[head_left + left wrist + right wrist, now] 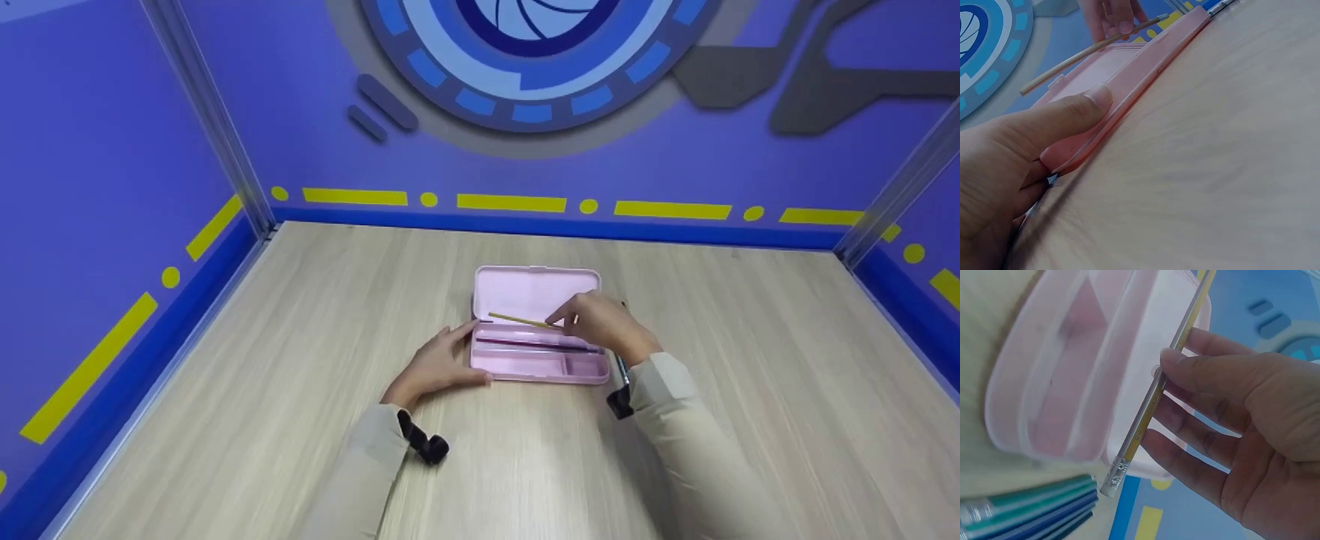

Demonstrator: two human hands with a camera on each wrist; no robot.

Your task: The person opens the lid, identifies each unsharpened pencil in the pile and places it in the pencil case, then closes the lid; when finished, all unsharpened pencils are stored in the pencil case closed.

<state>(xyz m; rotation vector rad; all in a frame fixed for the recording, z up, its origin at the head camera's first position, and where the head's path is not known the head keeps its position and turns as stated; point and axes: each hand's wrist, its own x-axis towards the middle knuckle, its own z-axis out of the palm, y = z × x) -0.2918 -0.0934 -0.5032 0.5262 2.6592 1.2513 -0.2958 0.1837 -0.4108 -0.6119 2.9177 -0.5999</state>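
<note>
A pink pencil case (525, 366) lies on the table with its lid (536, 285) raised at the back. My left hand (439, 364) holds the case's left end, thumb on the front wall (1095, 95) and fingers round the far side. Above the case, my right hand (604, 322) pinches a yellow pencil (1151, 402) between thumb and fingers. That pencil has a metal-banded end with a pale eraser (1114, 478) and touches nothing else that I can make out. A dark reddish pencil (525, 343) lies lengthwise in the case's long rear compartment.
Several green and blue pencils (1044, 500) lie on the table beside the case's right end, partly hidden by my right arm in the head view. Blue printed panels (525, 172) stand behind the wooden table (337, 277) and at both sides.
</note>
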